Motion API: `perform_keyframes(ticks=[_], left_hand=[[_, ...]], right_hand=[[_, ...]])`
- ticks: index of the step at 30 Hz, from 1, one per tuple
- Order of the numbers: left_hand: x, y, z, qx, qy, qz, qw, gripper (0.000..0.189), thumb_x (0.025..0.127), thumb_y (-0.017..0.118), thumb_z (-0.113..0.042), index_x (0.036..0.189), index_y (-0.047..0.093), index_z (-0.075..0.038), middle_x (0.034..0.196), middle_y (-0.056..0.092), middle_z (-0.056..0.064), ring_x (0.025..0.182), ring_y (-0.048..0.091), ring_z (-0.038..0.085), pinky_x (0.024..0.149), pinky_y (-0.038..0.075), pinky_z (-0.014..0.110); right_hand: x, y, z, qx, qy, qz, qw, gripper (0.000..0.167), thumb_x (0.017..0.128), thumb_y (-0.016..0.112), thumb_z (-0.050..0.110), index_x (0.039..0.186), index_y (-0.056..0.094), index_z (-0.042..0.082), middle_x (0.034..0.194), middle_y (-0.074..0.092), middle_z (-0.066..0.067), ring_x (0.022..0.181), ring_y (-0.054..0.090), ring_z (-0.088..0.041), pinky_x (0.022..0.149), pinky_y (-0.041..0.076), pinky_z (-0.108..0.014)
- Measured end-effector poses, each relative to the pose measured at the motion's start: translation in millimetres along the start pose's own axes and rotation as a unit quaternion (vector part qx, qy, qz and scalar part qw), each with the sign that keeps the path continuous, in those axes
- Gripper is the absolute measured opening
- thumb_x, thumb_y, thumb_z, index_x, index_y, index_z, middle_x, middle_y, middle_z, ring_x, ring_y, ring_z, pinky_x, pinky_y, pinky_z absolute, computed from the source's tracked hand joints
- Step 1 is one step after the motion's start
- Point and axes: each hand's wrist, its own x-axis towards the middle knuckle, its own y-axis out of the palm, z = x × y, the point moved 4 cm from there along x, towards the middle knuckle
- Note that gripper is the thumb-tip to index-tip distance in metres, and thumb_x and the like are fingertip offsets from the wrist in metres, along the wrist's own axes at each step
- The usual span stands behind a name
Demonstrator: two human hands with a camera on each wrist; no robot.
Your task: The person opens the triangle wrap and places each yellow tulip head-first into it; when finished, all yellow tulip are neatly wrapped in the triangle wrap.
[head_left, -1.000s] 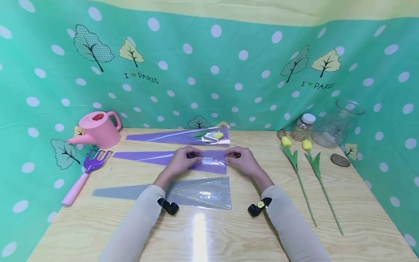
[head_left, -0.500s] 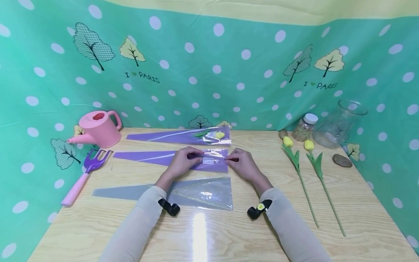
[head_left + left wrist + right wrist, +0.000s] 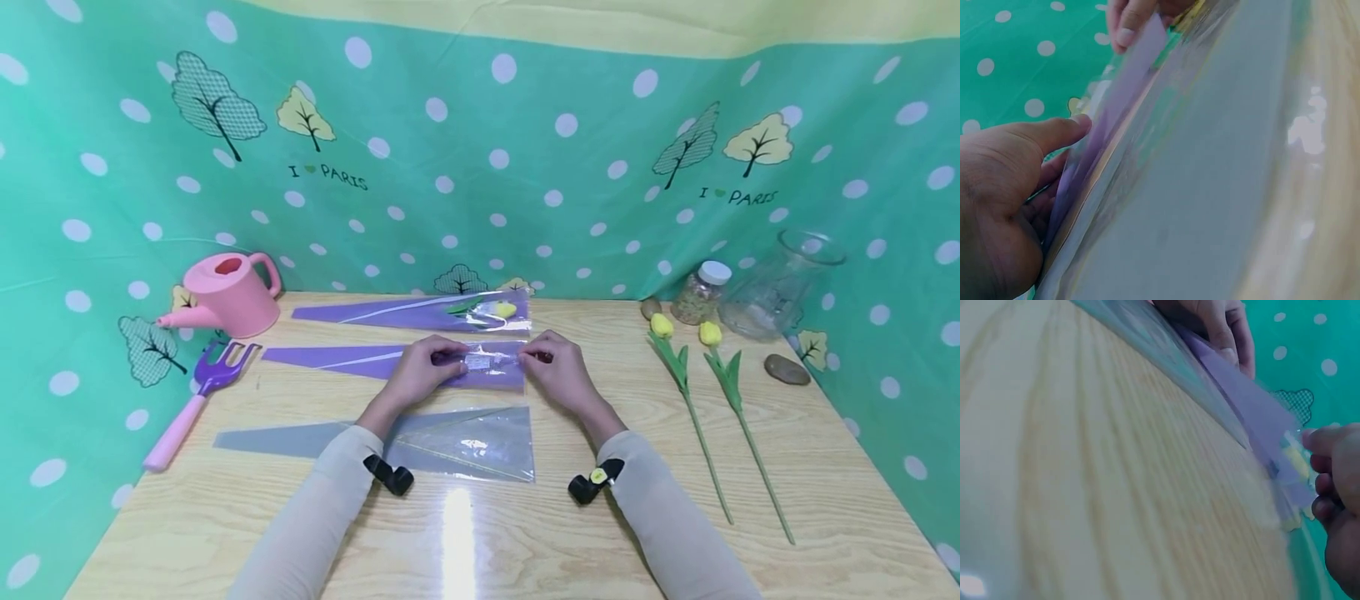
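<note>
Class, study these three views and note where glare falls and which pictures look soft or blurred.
Head view: fairly clear, with a white glare streak on the tabletop and small highlights on the grey wrapper; left wrist view: soft overall, with white highlights toward the right; right wrist view: soft, the purple wrapper lacking crisp detail, and a bright spot at lower left.

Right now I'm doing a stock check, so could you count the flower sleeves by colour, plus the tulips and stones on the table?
Purple sleeves: 2
Grey sleeve: 1
Yellow tulips, one of them in the far purple sleeve: 3
Stones: 2
Total: 8
</note>
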Motion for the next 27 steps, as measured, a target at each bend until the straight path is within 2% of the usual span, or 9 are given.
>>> perform_keyframes(ticks=[8,12,16,20,23,27], left_hand=[[1.6,0.7,-4.3,0.005,-0.005,-0.013,0.9999,0.029,0.089,0.082,-0.02,0.117,0.077,-0.015,0.12,0.074,0.007,0.119,0.067,0.027,0.11,0.051,0.046],[1.9,0.9,-5.0,-0.007,-0.008,-0.026,0.9996,0.026,0.089,0.082,-0.018,0.113,0.078,-0.013,0.116,0.075,0.007,0.116,0.068,0.027,0.108,0.052,0.045],[1.7,0.6,-4.2,-0.014,-0.002,-0.038,0.9992,0.022,0.09,0.081,-0.017,0.111,0.079,-0.012,0.115,0.076,0.008,0.114,0.069,0.028,0.106,0.053,0.046],[0.6,-0.9,-2.4,-0.018,-0.002,-0.052,0.9985,0.02,0.09,0.08,-0.016,0.109,0.08,-0.012,0.113,0.077,0.008,0.114,0.069,0.028,0.106,0.053,0.046],[0.5,-2.5,-1.2,-0.017,-0.004,-0.057,0.9982,0.019,0.091,0.08,-0.017,0.109,0.08,-0.013,0.113,0.078,0.009,0.114,0.07,0.028,0.105,0.054,0.047],[0.5,-4.3,-0.2,-0.022,-0.008,-0.055,0.9982,0.019,0.091,0.08,-0.019,0.109,0.08,-0.014,0.113,0.078,0.008,0.113,0.07,0.028,0.105,0.054,0.046]], right_hand=[[0.6,-3,12,0.018,-0.025,-0.04,0.9987,0.011,0.092,0.076,0.008,0.102,0.08,0.008,0.1,0.07,-0.006,0.088,0.064,-0.017,0.074,0.057,-0.018],[-0.1,-5,17,0.029,-0.031,-0.047,0.998,0.011,0.092,0.077,0.007,0.102,0.079,0.006,0.1,0.07,-0.008,0.085,0.063,-0.017,0.071,0.056,-0.017],[0.0,-5,19,0.039,-0.018,-0.043,0.9981,0.011,0.092,0.076,0.009,0.103,0.079,0.009,0.101,0.07,-0.006,0.086,0.063,-0.018,0.07,0.055,-0.017],[-2.9,-9,22,0.065,0.007,-0.024,0.9976,0.016,0.094,0.075,0.012,0.11,0.078,0.011,0.104,0.07,-0.006,0.092,0.064,-0.018,0.077,0.057,-0.018],[-9.5,-23,24,0.082,0.027,-0.015,0.9962,0.022,0.095,0.074,0.015,0.117,0.075,0.011,0.106,0.07,-0.009,0.095,0.064,-0.018,0.08,0.057,-0.019],[-25.5,-60,18,0.09,0.05,-0.025,0.9944,0.029,0.097,0.073,0.017,0.124,0.071,0.007,0.106,0.07,-0.012,0.093,0.065,-0.012,0.079,0.057,-0.017]])
